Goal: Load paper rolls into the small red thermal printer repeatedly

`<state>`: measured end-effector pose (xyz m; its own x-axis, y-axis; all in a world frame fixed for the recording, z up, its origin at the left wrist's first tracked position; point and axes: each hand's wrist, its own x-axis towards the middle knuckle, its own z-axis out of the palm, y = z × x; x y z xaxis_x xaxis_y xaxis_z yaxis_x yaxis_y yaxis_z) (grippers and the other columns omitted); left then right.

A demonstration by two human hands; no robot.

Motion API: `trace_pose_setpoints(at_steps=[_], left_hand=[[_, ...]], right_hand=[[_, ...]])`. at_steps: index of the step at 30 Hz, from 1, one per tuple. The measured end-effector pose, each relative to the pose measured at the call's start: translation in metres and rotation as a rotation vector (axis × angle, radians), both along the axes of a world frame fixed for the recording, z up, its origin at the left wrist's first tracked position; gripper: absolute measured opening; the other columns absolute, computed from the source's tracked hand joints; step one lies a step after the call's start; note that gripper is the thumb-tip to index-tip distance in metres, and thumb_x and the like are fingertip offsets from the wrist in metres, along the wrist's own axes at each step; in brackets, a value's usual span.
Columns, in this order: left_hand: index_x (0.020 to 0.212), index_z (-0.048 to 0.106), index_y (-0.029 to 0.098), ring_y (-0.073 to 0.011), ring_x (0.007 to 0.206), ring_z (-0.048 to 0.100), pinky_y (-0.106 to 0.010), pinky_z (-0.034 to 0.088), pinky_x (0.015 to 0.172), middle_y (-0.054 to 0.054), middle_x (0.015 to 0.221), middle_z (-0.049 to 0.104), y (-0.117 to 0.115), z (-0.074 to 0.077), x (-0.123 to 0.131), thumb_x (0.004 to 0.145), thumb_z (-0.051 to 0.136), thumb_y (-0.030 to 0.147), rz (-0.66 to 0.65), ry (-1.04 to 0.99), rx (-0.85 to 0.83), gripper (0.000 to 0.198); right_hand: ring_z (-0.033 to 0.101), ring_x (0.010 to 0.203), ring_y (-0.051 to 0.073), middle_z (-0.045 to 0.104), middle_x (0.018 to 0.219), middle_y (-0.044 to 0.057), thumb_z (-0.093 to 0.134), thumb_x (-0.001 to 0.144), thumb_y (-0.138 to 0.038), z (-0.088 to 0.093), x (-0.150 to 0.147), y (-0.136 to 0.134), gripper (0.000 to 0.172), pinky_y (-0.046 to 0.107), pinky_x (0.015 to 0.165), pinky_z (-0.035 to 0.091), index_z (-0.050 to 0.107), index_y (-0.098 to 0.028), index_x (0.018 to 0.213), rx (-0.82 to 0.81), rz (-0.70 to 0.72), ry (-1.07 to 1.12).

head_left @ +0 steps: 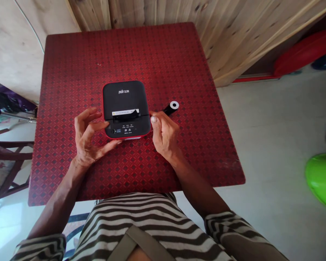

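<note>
A small black printer with a red rim (pixel 125 107) sits in the middle of a red patterned table (pixel 179 65). My left hand (pixel 89 136) lies at its left front corner, fingers spread and touching the case. My right hand (pixel 164 134) rests against its right side, thumb on the edge, fingers curled loosely with nothing seen in them. A black roll spindle with a white end (pixel 171 107) lies on the table just behind my right hand.
Wooden plank walls stand behind the table. A dark wooden chair (pixel 5 156) is at the left. At the right, on the grey floor, are a green rounded object (pixel 322 177) and a red one (pixel 304 52).
</note>
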<state>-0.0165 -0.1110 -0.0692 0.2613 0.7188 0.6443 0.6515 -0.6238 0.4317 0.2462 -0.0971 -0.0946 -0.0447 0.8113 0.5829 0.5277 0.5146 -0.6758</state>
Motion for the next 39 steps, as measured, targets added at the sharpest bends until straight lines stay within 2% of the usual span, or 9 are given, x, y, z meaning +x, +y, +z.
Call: trace_pose_setpoints(at_steps=[7,11,15,18,20,22,26,34,39], left_hand=[[0.128,0.061,0.029,-0.0308,0.126,0.069,-0.057,0.064,0.105,-0.011,0.14,0.061,-0.001,-0.009,-0.001,0.087,0.085,0.063,0.014,0.015,-0.034,0.059],[0.135,0.058,0.028,-0.031,0.124,0.069,-0.056,0.064,0.103,-0.012,0.134,0.067,-0.003,-0.017,-0.003,0.089,0.084,0.061,0.028,0.062,0.014,0.063],[0.145,0.054,0.028,-0.031,0.125,0.07,-0.052,0.064,0.104,-0.012,0.134,0.068,-0.003,-0.018,-0.004,0.088,0.087,0.053,0.01,0.077,0.069,0.07],[0.148,0.053,0.026,-0.0295,0.126,0.07,-0.049,0.065,0.106,-0.011,0.135,0.067,-0.005,-0.018,-0.002,0.091,0.086,0.048,0.005,0.088,0.085,0.069],[0.149,0.053,0.024,-0.0285,0.127,0.069,-0.047,0.065,0.107,-0.012,0.135,0.067,-0.006,-0.018,-0.001,0.093,0.084,0.046,-0.004,0.086,0.081,0.068],[0.149,0.053,0.022,-0.0276,0.127,0.069,-0.045,0.065,0.107,-0.013,0.134,0.066,-0.007,-0.018,0.0,0.094,0.083,0.045,-0.017,0.072,0.077,0.067],[0.149,0.054,0.022,-0.0266,0.127,0.069,-0.042,0.067,0.105,-0.014,0.134,0.066,-0.007,-0.019,0.001,0.094,0.083,0.044,-0.024,0.057,0.062,0.066],[0.147,0.052,0.024,-0.0259,0.126,0.071,-0.041,0.069,0.1,-0.012,0.137,0.066,-0.007,-0.021,0.001,0.095,0.083,0.047,-0.025,0.052,0.039,0.065],[0.147,0.053,0.024,-0.0274,0.126,0.071,-0.045,0.069,0.101,-0.012,0.136,0.067,-0.005,-0.021,0.001,0.093,0.085,0.048,-0.031,0.05,0.058,0.067]], right_hand=[[0.079,0.094,0.019,0.083,0.103,0.007,0.039,0.117,-0.035,0.004,0.003,0.0,0.038,0.035,0.088,0.064,0.075,-0.024,0.113,-0.005,0.013,0.006],[0.078,0.097,0.02,0.083,0.106,0.007,0.047,0.115,-0.032,0.023,0.007,0.009,0.031,0.037,0.091,0.063,0.077,-0.025,0.118,0.037,-0.051,-0.048],[0.075,0.106,0.022,0.081,0.11,0.007,0.058,0.111,-0.025,0.059,-0.005,0.033,0.022,0.04,0.099,0.061,0.08,-0.022,0.112,0.028,0.164,-0.368],[0.074,0.115,0.028,0.081,0.117,0.014,0.06,0.107,-0.013,0.083,-0.028,0.057,0.02,0.044,0.105,0.057,0.08,-0.012,0.112,-0.134,0.337,-0.726],[0.075,0.116,0.031,0.08,0.12,0.019,0.058,0.105,-0.008,0.092,-0.045,0.07,0.024,0.044,0.103,0.057,0.079,-0.007,0.116,-0.255,0.367,-0.918],[0.077,0.114,0.032,0.08,0.123,0.021,0.053,0.104,-0.003,0.095,-0.058,0.079,0.029,0.042,0.096,0.058,0.077,-0.005,0.121,-0.312,0.354,-1.03],[0.077,0.114,0.031,0.078,0.127,0.022,0.042,0.102,0.004,0.091,-0.069,0.087,0.041,0.04,0.092,0.057,0.075,-0.005,0.123,-0.286,0.34,-1.091],[0.073,0.125,0.035,0.075,0.134,0.022,0.053,0.099,-0.001,0.1,-0.064,0.076,0.039,0.044,0.1,0.057,0.07,-0.006,0.134,-0.299,0.272,-1.069],[0.075,0.116,0.035,0.078,0.126,0.02,0.057,0.101,-0.007,0.107,-0.061,0.071,0.03,0.045,0.093,0.059,0.077,-0.01,0.123,-0.313,0.247,-1.063]])
